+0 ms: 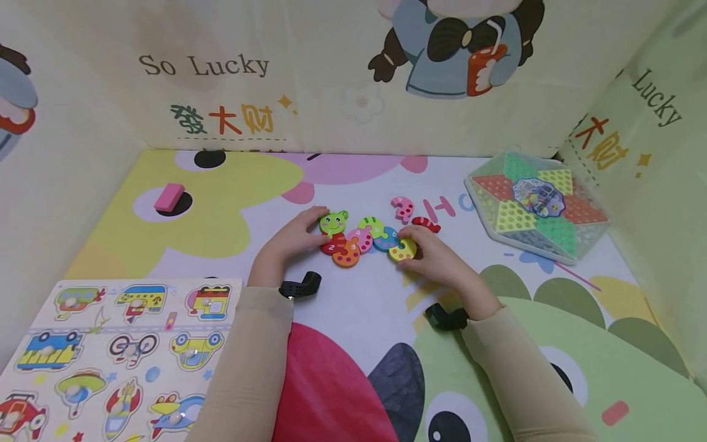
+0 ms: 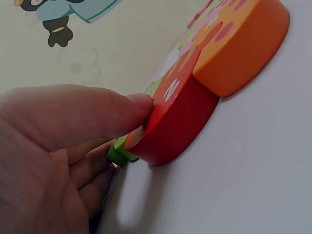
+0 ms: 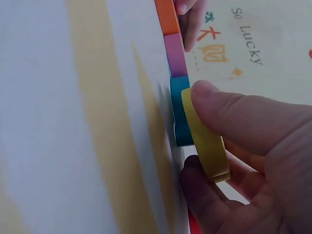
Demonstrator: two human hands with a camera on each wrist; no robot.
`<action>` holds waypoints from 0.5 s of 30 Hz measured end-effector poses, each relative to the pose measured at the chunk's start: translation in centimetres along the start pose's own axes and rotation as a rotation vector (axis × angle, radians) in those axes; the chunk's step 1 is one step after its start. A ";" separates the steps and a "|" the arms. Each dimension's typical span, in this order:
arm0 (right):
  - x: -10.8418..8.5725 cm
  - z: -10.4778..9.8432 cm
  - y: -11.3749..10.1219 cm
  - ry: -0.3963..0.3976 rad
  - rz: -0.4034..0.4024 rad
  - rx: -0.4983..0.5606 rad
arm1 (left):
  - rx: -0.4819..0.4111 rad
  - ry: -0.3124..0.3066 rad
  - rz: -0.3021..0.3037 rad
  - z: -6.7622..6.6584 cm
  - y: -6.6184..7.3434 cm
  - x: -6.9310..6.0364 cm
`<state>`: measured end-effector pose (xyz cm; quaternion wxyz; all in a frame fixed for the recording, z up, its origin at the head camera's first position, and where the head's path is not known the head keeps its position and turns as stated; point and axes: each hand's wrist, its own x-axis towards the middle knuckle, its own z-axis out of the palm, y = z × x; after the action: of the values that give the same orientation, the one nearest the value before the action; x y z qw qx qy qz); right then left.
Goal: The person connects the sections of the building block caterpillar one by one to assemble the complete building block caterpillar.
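A wooden caterpillar puzzle lies on the table in a wavy row. At its left end, my left hand (image 1: pixel 293 238) holds the green smiling head piece (image 1: pixel 334 222), with the thumb beside the red piece (image 2: pixel 178 112) numbered 2. Orange (image 1: pixel 346 253), pink (image 1: pixel 361 239), light green (image 1: pixel 372 226) and blue (image 1: pixel 385 240) pieces follow to the right. My right hand (image 1: pixel 439 258) pinches a yellow piece (image 3: pixel 207 139) between thumb and fingers; in the right wrist view it is tilted, raised partly over the end of the blue piece.
Behind the right hand lie a loose pink spotted piece (image 1: pixel 402 209) and a red striped piece (image 1: pixel 426 224). A clear hexagonal box (image 1: pixel 538 205) stands at the back right. A pink block (image 1: pixel 169 197) sits back left, and a vehicle knob-puzzle board (image 1: pixel 121 325) front left.
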<state>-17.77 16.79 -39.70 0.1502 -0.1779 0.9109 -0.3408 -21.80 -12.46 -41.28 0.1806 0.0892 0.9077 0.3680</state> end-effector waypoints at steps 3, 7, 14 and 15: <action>-0.1 -0.1 0.1 -0.006 -0.002 -0.036 | 0.001 0.001 0.003 0.0 0.1 0.0; -0.2 -0.1 0.1 -0.011 0.000 -0.061 | 0.005 0.001 0.004 0.1 0.1 0.1; -0.1 0.0 0.1 -0.001 0.019 -0.045 | 0.009 0.008 0.012 0.0 0.2 0.0; -0.1 0.0 0.1 0.002 0.024 -0.043 | 0.010 0.008 0.012 0.0 0.1 0.0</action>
<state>-17.67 16.95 -39.74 0.1495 -0.1696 0.9203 -0.3193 -21.76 -12.35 -41.19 0.1744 0.0939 0.9097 0.3649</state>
